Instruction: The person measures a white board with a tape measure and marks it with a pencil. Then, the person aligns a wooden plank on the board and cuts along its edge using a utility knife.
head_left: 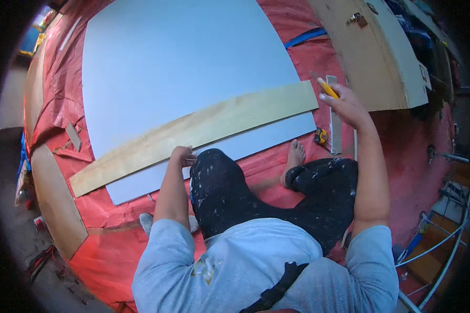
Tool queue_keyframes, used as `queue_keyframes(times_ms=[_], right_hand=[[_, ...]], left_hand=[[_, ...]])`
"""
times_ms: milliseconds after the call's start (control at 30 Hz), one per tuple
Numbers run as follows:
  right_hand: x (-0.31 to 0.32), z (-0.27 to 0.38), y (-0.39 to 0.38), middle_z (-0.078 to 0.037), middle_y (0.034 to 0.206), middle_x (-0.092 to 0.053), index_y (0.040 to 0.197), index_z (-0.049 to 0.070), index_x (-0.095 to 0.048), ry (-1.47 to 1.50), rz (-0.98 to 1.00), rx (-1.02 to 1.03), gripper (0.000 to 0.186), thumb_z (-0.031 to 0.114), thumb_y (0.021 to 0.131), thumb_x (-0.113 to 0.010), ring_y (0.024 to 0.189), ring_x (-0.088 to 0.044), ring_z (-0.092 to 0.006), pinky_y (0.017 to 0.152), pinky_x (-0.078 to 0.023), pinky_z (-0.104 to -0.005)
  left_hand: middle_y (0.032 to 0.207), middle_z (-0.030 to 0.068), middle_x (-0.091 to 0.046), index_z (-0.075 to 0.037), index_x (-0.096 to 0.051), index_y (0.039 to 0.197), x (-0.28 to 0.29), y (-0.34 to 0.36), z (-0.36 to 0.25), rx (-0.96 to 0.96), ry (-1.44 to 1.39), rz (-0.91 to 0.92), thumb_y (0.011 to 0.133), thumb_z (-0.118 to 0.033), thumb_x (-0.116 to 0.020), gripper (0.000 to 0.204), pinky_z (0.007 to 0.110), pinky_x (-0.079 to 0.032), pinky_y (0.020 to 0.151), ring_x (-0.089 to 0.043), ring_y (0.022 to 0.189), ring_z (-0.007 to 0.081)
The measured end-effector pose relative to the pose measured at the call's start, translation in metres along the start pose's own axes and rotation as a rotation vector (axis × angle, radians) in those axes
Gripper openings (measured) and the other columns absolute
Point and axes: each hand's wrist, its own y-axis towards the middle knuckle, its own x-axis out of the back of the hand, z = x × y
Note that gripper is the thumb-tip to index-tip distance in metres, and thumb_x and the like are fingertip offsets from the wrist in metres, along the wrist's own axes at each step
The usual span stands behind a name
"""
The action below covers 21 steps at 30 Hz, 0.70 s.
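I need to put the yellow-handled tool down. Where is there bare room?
The widest bare patch is the white sheet beyond the wooden board, with red sheeting on both sides. Another lies on that sheeting between the tan panel and the left sleeve. It's crowded below the right hand: tape measure, pale strip and bare foot sit close.

Workshop: long board (206, 127), tape measure (321, 136)

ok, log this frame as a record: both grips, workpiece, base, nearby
left grip: by the plank's near edge, hold unclear
right grip: around a yellow-handled tool, far end blurred
plank: pale wood, across the white sheet, left end overhanging
white sheet: flat on red floor covering
nearby: yellow-black tape measure, right of bare foot
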Motion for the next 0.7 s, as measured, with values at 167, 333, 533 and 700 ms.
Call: queue_keyframes(times_ms=[167, 333, 533, 700], right_hand=[[-0.026, 0.018, 0.057, -0.027, 0.102, -0.067, 0.111, -0.001, -0.061, -0.069, -0.07, 0.377, 0.036, 0.032, 0.096, -0.061, 0.096, -0.065, -0.0446, 0.081, -0.05, -0.0511], [-0.061, 0.01, 0.09, -0.032, 0.103, -0.064, 0.112, -0.003, -0.052, 0.006, 0.041, 0.218, 0.032, 0.025, 0.096, -0.056, 0.097, -0.062, -0.0494, 0.085, -0.049, -0.0556], [-0.074, 0.047, -0.017, -0.033, 0.125, -0.054, 0.124, -0.004, -0.047, 0.146, 0.007, 0.151, 0.041, 0.008, 0.086, -0.055, 0.119, -0.052, -0.0472, 0.102, -0.043, -0.0512], [-0.021, 0.133, -0.165, -0.027, 0.122, -0.055, 0.137, -0.002, -0.044, 0.149, 0.185, 0.1, 0.066, 0.018, 0.08, -0.071, 0.118, -0.052, -0.0452, 0.103, -0.043, -0.0494]], left_hand=[[0.1, 0.0112, -0.07, -0.001, -0.063, 0.116, -0.019, -0.085, -0.09, -0.434, 0.066, 0.009, 0.098, -0.042, -0.062, 0.045, 0.035, -0.055, 0.074, -0.064, 0.084, 0.02], [0.108, 0.0091, -0.071, -0.002, -0.065, 0.118, -0.122, -0.192, -0.156, -0.602, 0.372, 0.086, 0.101, -0.043, -0.058, 0.045, 0.034, -0.055, 0.081, -0.067, 0.093, 0.0191], [0.096, 0.0103, -0.07, -0.002, -0.064, 0.111, -0.238, -0.345, -0.171, -0.223, -0.316, 0.32, 0.104, -0.046, -0.049, 0.047, 0.034, -0.054, 0.075, -0.066, 0.084, 0.0195], [0.084, 0.007, -0.062, -0.005, -0.061, 0.105, -0.199, -0.495, -0.148, -0.193, -0.165, 0.301, 0.104, -0.05, -0.047, 0.047, 0.038, -0.044, 0.055, -0.057, 0.066, 0.0194]])
